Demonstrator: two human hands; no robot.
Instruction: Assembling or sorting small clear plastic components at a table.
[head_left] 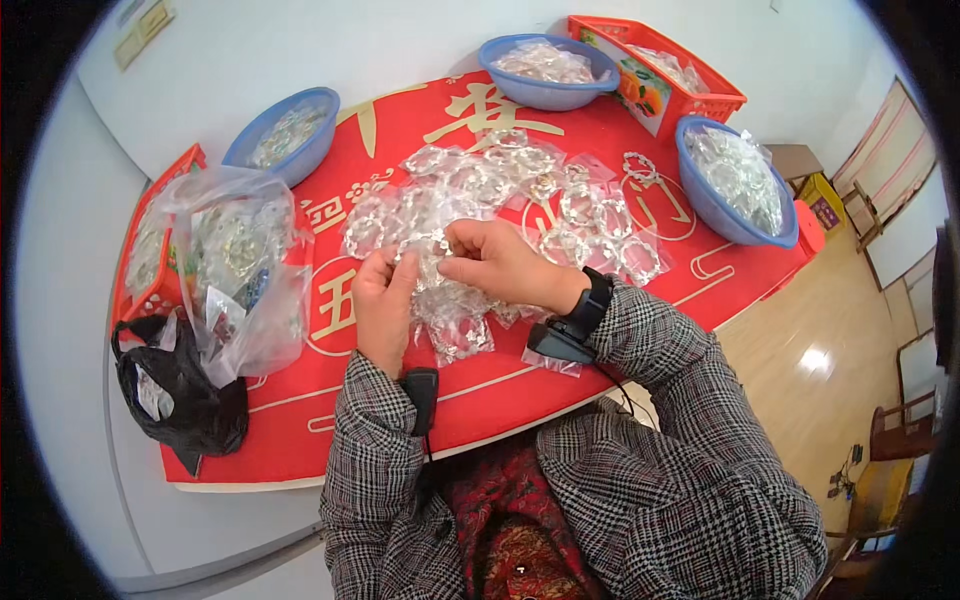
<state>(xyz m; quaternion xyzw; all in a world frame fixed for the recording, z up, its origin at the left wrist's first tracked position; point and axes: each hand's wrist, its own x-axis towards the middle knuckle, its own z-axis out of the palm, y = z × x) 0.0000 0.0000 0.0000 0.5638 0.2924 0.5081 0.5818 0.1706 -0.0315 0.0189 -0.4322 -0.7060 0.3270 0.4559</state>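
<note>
In the head view, the left hand and the right hand meet over a heap of small clear plastic packets with silvery bracelets inside, spread on a red cloth with gold characters that covers the table. The left hand is curled, its fingers together and pinched on 1 clear packet at the near edge of the heap. The right hand lies just beside it, fingers bent and closed on the same packet from the other side, so the 2 hands almost touch. Both wrists carry black bands, and the sleeves are grey checked cloth.

Around the heap stand 3 round blue plastic bowls: 1 at the far left, 1 at the far middle and 1 at the right, each filled with more packets. An orange plastic crate sits between the far and right bowls. At the left, a large clear plastic bag full of packets leans by a crumpled black plastic bag.
</note>
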